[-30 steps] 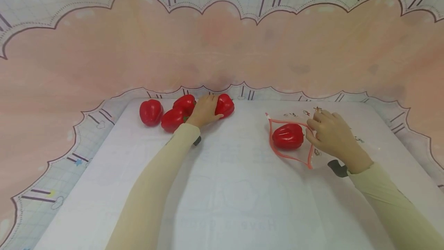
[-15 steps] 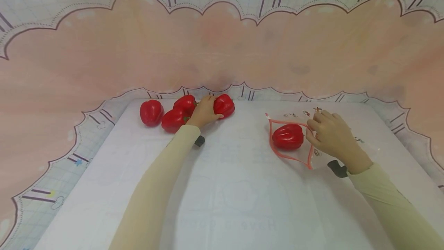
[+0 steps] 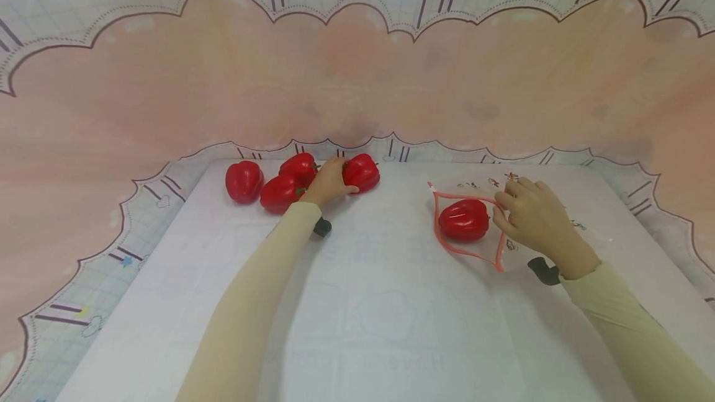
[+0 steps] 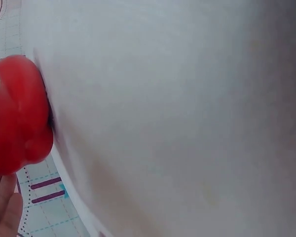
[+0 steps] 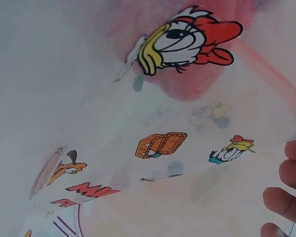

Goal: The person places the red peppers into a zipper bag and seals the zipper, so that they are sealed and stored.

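My left hand holds a red bell pepper near the table's back edge. In the left wrist view the thumb lies against this bell pepper and fingers show just below it. My right hand grips the rim of a clear plastic zip bag with an orange-red strip round its mouth. Inside the spread mouth lies another red bell pepper. Cartoon prints cover the bag in the right wrist view, where curled fingertips appear at the right; the thumb is hidden there.
Left of my left hand lie three more red bell peppers: one at the far left, one in front and one behind. The white tabletop meets a patterned curtain at the back.
The bell pepper at my left hand has turned slightly, and its green stem now shows on the right. My left hand has shifted very little; the right hand and bag stay still.
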Motion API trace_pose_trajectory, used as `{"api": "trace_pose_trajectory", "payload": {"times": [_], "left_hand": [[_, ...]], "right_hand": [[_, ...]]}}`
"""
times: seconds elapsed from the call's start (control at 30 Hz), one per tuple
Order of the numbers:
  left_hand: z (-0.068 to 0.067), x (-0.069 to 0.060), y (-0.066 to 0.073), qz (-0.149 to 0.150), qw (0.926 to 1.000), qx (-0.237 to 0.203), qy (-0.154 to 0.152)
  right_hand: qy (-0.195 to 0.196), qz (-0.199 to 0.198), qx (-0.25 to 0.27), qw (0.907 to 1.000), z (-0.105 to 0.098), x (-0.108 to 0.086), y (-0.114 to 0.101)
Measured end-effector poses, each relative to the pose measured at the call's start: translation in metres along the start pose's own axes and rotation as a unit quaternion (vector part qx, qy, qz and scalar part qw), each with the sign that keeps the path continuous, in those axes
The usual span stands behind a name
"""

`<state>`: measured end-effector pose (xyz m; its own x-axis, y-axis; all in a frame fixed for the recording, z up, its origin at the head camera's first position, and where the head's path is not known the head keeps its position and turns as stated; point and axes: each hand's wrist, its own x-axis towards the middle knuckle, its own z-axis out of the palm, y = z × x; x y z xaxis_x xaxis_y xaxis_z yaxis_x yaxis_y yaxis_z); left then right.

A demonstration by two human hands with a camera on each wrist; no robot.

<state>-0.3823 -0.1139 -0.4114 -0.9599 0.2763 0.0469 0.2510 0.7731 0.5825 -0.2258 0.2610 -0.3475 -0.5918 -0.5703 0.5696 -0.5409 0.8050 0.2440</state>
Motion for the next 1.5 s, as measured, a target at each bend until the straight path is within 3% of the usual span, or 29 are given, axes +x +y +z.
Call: {"api": "trace_pose_trajectory", "payload": {"times": [0.9, 1.5], "left_hand": [[0.0003, -0.0074, -0.0020, -0.041, 0.9974, -0.053, -0.026], [0.0012, -0.0083, 0.0012, -0.041, 0.9968, -0.064, -0.024]], "right_hand": [[-0.018, 0.012, -0.005, 0.9997, -0.0003, 0.0009, -0.0014], [-0.025, 0.015, -0.004, 0.9995, -0.0022, 0.0012, -0.0015]]}}
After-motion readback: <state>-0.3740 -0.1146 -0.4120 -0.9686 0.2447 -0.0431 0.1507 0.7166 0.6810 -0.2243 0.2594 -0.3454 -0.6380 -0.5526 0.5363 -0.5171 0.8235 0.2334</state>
